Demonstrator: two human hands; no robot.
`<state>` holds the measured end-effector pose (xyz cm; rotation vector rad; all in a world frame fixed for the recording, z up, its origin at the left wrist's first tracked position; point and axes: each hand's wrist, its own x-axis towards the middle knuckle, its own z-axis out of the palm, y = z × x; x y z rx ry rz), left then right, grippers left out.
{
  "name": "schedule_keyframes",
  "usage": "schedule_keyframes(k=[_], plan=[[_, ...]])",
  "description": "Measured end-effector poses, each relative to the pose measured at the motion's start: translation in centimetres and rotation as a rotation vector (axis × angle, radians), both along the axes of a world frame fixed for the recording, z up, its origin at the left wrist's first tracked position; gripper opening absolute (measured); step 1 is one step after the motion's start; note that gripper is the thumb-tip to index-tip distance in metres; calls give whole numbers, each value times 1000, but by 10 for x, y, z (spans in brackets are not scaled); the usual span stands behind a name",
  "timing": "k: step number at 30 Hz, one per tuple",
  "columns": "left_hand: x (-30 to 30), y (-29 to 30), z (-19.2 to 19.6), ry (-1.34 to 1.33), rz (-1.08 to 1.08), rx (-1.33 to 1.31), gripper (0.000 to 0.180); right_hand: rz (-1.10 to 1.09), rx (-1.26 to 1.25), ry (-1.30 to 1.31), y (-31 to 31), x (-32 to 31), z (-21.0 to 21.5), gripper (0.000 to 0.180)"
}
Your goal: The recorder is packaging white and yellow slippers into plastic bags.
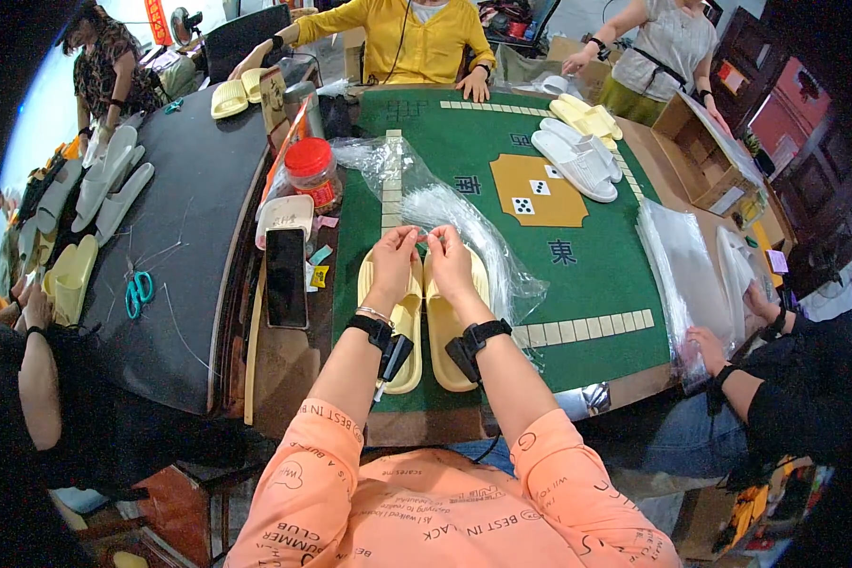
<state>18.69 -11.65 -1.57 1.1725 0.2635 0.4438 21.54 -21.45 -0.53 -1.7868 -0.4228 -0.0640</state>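
While both your hands are meeting over the toe end of the pale yellow slippers, you're pinching the edge of a clear plastic bag between them. L hand is pressing thumb & fingers together on the film, R hand is doing the same just beside it, so both grips are closed on the bag's rim. The slippers are lying side by side, soles down, on the green worktop right in front of you, toes pointing away, partly under your wrists; the bag is trailing off beyond & to the right of them, crumpled. Black wrist straps are sitting on both your forearms.

To your left a phone is lying face up on the brown rim, w/ a white tray and a red-lidded jar behind it. Further left, blue scissors are resting on the dark worktop. A white slipper pair is lying near the far right of the green felt, yellow ones just behind it. On your right, another person's hands are handling a stack of clear bags. A person in a yellow top is sitting opposite, hands resting on the far edge
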Motion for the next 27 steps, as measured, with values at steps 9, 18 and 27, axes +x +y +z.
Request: schedule_keyframes(k=[9, 18, 27], plan=[[-1, -1, 2, 7, 15, -12, 10, 7, -30, 19, -1, -1, 3, 11], [-1, 0, -1, -2, 31, -14, 9, 13, -27, 34, 0, -3, 6, 10], [-1, -1, -1, 16, 50, -18, 9, 3, -39, 13, 1, -1, 2, 11]])
